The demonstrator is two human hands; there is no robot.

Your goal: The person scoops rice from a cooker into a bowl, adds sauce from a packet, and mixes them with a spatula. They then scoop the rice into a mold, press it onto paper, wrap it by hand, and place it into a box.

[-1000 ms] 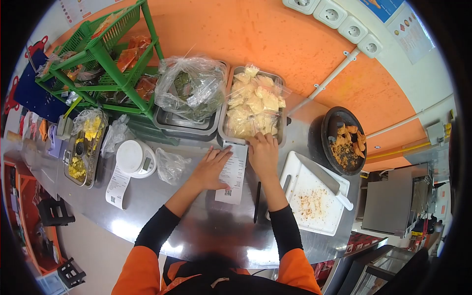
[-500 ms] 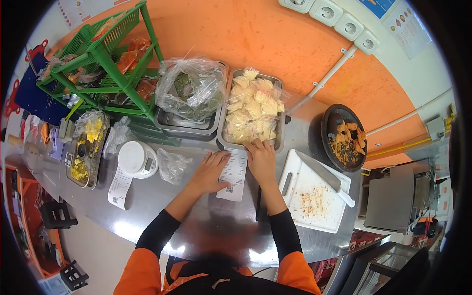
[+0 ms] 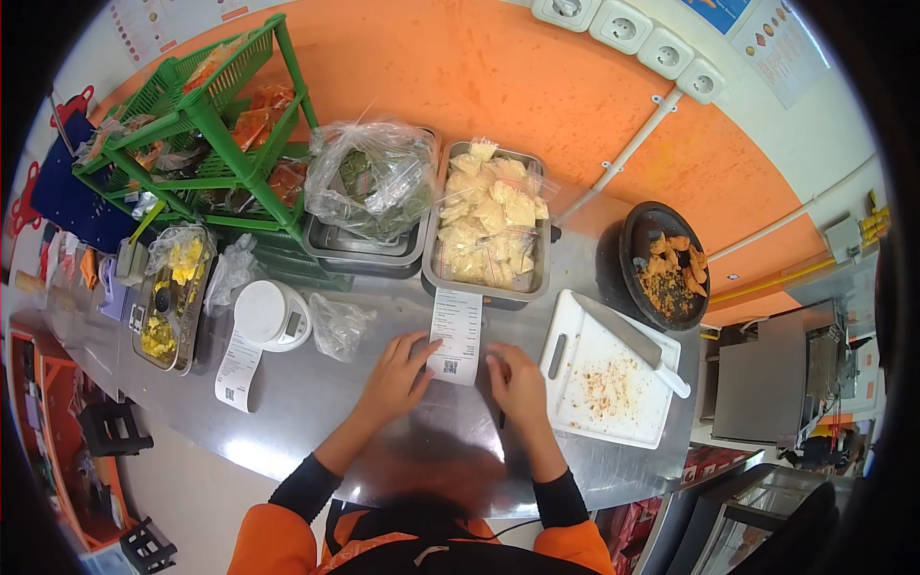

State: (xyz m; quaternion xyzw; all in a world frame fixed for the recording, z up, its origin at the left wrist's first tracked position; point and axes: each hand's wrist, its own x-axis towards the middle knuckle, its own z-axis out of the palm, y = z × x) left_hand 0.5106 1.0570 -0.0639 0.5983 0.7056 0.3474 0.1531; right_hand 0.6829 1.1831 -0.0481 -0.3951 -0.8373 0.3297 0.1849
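Note:
A printed paper receipt (image 3: 456, 335) lies flat on the steel table, its top end against the tray of bagged pale yellow food (image 3: 491, 216). My left hand (image 3: 395, 379) is open at the receipt's lower left edge, fingers spread, a fingertip at the paper. To the right of the receipt is my right hand (image 3: 519, 385), its fingers loosely bent and apart, with nothing visible in them. A thin dark object (image 3: 502, 420) shows only as a small bit beside that hand; the rest is hidden.
On the right lie a white cutting board (image 3: 565, 412) with crumbs, a knife (image 3: 623, 335) and a dark stone bowl (image 3: 628, 254) of fried pieces. A white scale (image 3: 261, 311), a second receipt (image 3: 237, 374), a plastic bag (image 3: 340, 326) and a green rack (image 3: 225, 144) stand left.
Both hands have drawn back toward me from the receipt's upper part. My right hand has come off the tray's edge and paper; my left has slid down along the left edge.

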